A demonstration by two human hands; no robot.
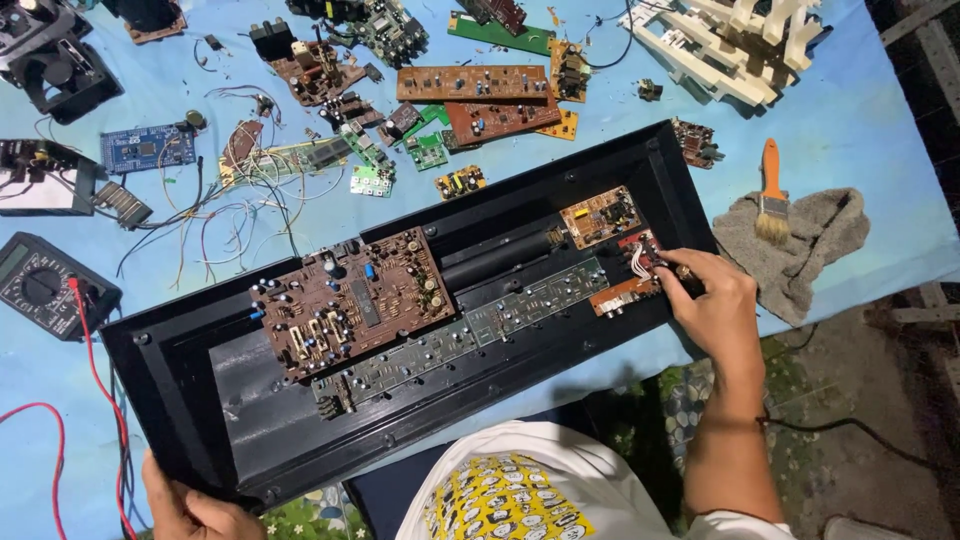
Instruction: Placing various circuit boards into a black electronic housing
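A long black device housing [180, 400] lies open across the blue table, tilted from lower left to upper right. Inside sit a large brown circuit board [350, 300], a long green strip board [470, 330] and a small orange board [600, 216]. My right hand [712, 305] reaches into the housing's right end, fingers pinched on a small red-brown board with white wires [640, 262]. My left hand [190, 510] grips the housing's lower left corner from underneath.
Many loose circuit boards [470, 85] and wires [230, 215] litter the far table. A multimeter [45, 285] with red leads lies left. An orange-handled brush [771, 190] rests on a grey rag [810, 245] at right. A white slatted frame [730, 40] stands top right.
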